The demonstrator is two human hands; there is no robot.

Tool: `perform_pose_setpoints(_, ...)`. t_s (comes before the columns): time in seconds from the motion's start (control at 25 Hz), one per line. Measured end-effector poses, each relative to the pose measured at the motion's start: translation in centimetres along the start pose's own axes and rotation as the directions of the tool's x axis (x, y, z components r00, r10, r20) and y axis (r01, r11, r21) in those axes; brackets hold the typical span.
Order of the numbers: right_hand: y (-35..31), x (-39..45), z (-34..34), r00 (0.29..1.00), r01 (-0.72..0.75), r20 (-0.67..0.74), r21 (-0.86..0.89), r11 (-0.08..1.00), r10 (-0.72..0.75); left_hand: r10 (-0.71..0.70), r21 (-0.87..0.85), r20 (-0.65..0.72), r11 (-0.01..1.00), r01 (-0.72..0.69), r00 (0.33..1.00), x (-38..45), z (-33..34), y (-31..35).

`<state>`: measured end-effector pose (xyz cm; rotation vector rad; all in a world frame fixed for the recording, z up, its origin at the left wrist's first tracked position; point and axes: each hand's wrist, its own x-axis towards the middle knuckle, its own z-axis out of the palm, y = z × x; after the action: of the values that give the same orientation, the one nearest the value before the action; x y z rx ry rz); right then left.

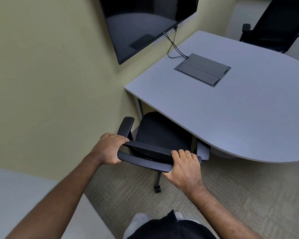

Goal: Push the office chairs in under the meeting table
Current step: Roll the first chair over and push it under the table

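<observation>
Hands, left (pixel 109 149) and right (pixel 184 163), fingers clamped on chair backrest (pixel 145 156); arms extended.

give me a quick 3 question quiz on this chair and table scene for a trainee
1. True or false: both hands grip the top of the near chair backrest.
2. Which lies flush in the table top? A) a laptop B) a grey cable box C) a phone
3. Where is the second chair?

Key
1. True: the left hand and right hand both curl round it.
2. B
3. At the table's far side, not tucked under.
</observation>
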<state>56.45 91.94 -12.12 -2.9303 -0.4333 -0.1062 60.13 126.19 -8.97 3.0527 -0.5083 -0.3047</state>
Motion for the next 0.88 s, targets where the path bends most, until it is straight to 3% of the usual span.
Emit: perform_pose_setpoints(0.88,-6.7,16.2,2.7,0.939,-0.323,-0.134,-0.038,0.946,0.316,0.352,0.013,-0.062,0.936,-0.352,0.934,20.3,-4.4,-15.7)
